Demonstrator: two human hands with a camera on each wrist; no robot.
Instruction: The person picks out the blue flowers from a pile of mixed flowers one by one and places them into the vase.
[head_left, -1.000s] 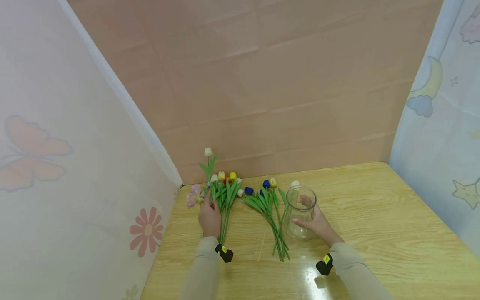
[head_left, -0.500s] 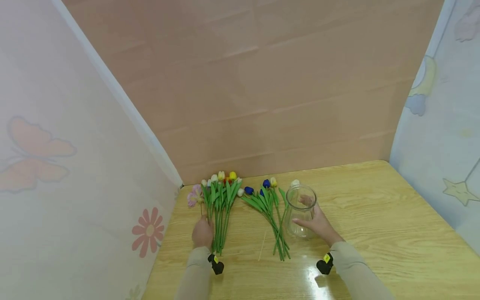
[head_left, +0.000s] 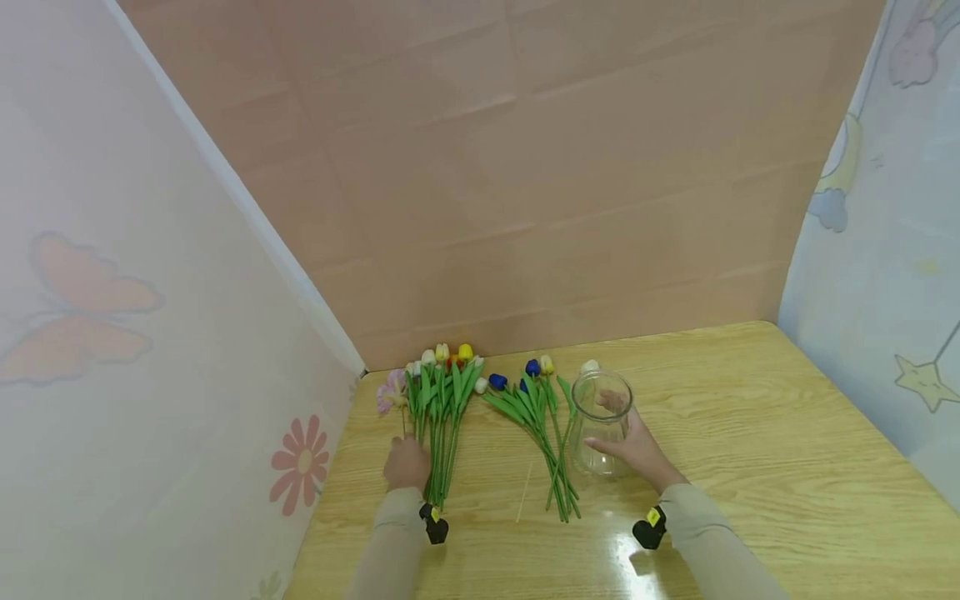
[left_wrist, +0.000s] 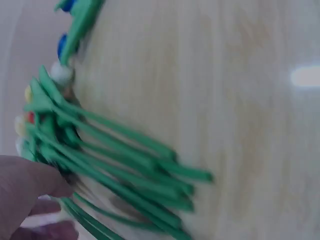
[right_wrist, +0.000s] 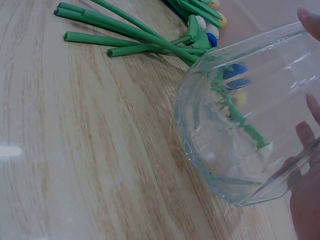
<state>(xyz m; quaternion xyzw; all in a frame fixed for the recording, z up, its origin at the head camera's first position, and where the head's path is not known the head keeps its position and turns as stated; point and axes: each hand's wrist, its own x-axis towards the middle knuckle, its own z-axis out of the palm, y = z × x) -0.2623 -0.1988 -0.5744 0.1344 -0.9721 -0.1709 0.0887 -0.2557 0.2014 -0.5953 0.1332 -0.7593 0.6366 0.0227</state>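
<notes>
The right hand (head_left: 637,450) curls round the clear, round-bellied glass jar (head_left: 600,421), which stands upright on the pale wooden bench (head_left: 750,467), seemingly to steady it. The left hand (head_left: 407,463) rests at the green stems of the left bunch of artificial tulips (head_left: 442,408); whether its fingers grip a stem I cannot tell. A second bunch with blue heads (head_left: 536,417) lies fanned between, just beside the jar. No writing is readable anywhere.

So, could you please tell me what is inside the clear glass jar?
The clear glass jar looks empty; flower stems and blooms visible through its wall belong to the bunch of green-stemmed artificial flowers lying behind it. The right hand covers part of its side.
</notes>
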